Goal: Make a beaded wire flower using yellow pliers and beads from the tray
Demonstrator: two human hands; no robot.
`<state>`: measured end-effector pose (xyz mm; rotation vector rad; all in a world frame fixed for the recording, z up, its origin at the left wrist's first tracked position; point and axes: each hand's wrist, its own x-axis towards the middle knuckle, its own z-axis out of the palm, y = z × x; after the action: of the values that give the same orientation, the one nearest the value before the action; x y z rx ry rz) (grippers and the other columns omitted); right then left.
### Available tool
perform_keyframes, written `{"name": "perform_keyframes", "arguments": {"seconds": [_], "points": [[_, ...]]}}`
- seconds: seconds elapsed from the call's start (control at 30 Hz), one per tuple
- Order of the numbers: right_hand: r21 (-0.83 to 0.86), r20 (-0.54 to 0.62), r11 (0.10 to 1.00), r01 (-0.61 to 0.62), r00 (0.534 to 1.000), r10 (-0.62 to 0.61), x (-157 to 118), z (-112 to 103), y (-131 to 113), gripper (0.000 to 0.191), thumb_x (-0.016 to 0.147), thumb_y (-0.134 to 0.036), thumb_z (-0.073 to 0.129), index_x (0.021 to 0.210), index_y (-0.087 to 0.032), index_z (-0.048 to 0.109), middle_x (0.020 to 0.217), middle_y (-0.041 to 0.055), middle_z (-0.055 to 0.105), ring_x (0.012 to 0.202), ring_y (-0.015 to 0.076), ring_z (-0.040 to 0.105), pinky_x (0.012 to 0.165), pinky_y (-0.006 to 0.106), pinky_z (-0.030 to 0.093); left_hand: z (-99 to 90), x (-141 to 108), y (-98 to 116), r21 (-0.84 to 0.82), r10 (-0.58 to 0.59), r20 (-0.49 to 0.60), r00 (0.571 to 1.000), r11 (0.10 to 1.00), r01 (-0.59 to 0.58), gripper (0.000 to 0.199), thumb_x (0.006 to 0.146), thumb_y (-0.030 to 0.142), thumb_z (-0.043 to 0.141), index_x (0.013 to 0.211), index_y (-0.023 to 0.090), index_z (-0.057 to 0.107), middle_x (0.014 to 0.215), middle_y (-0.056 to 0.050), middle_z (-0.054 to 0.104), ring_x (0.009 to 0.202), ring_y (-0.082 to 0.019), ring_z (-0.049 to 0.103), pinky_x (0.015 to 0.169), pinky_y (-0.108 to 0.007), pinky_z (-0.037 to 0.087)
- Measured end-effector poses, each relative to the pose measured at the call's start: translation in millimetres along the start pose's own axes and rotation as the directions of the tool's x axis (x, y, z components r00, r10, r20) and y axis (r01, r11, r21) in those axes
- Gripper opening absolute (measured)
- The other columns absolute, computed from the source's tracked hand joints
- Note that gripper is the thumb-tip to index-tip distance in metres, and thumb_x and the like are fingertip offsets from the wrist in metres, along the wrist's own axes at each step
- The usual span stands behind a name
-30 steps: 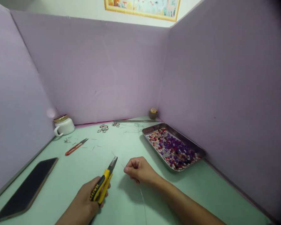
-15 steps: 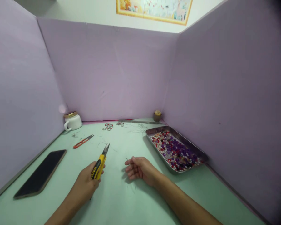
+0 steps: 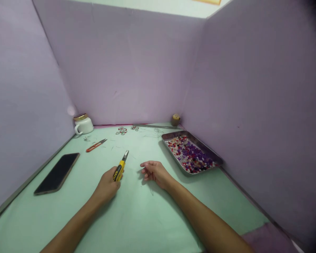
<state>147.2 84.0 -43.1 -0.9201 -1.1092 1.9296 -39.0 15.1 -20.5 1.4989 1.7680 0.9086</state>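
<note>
My left hand point(image 3: 109, 184) is wrapped round the handles of yellow-and-black pliers point(image 3: 119, 170), whose metal jaws point up and away over the table. To the right, my right hand point(image 3: 155, 173) hovers with thumb and index finger pinched and the other fingers curled. A thin wire point(image 3: 151, 191) shows faintly just below it and seems to run from the pinch; its upper part is hard to make out. Several beaded wire pieces point(image 3: 121, 131) lie farther back on the green table.
On the left are a dark phone point(image 3: 57, 174), orange thread snips point(image 3: 96, 145) and a white mug point(image 3: 84, 125). A metal tray point(image 3: 177, 165) of mixed beads stands at right. Wire lengths point(image 3: 158, 126) and a small brown pot point(image 3: 175, 119) sit by the back panel. Purple panels enclose three sides.
The head view has tilted down. My left hand has shifted right with the pliers, nearer my right hand. My right hand's fingers are drawn closer together and have turned.
</note>
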Motion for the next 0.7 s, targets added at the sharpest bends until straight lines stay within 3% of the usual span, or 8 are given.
{"name": "perform_keyframes", "arguments": {"seconds": [0.3, 0.5, 0.7], "points": [[-0.072, -0.021, 0.997, 0.031, 0.999, -0.033, -6.6, 1.7, -0.1, 0.025, 0.064, -0.031, 0.064, 0.076, -0.01, 0.059, 0.052, -0.0032, 0.053, 0.038, 0.0042, 0.043, 0.04, 0.019, 0.036, -2.0, -2.1, -0.3, 0.012, 0.026, 0.008, 1.0, 1.0, -0.026, 0.025, 0.052, 0.008, 0.043, 0.074, 0.018, 0.05, 0.066, 0.001, 0.053, 0.063, -0.016, 0.049, 0.053, -0.024, 0.034], [-0.111, -0.029, 0.991, 0.069, 0.997, -0.073, -14.9, -2.4, 2.1, 0.03, 0.062, -0.034, 0.064, 0.078, -0.009, 0.059, 0.051, -0.0038, 0.052, 0.038, 0.0045, 0.042, 0.042, 0.021, 0.039, 0.2, -3.8, 3.1, 0.014, 0.044, -0.002, 0.999, 0.999, -0.044, 0.022, 0.051, 0.008, 0.044, 0.069, 0.019, 0.048, 0.063, 0.003, 0.05, 0.061, -0.015, 0.045, 0.053, -0.024, 0.031], [-0.202, 0.006, 0.973, 0.108, 0.994, -0.109, -19.0, -1.5, 0.5, 0.022, 0.062, -0.03, 0.062, 0.07, -0.01, 0.059, 0.048, -0.0045, 0.051, 0.035, 0.0037, 0.038, 0.037, 0.018, 0.032, -0.6, -3.7, 3.2, -0.057, 0.02, 0.041, 0.999, 0.998, -0.017, 0.026, 0.051, 0.008, 0.045, 0.074, 0.018, 0.051, 0.064, 0.002, 0.051, 0.062, -0.015, 0.047, 0.053, -0.024, 0.032]]}}
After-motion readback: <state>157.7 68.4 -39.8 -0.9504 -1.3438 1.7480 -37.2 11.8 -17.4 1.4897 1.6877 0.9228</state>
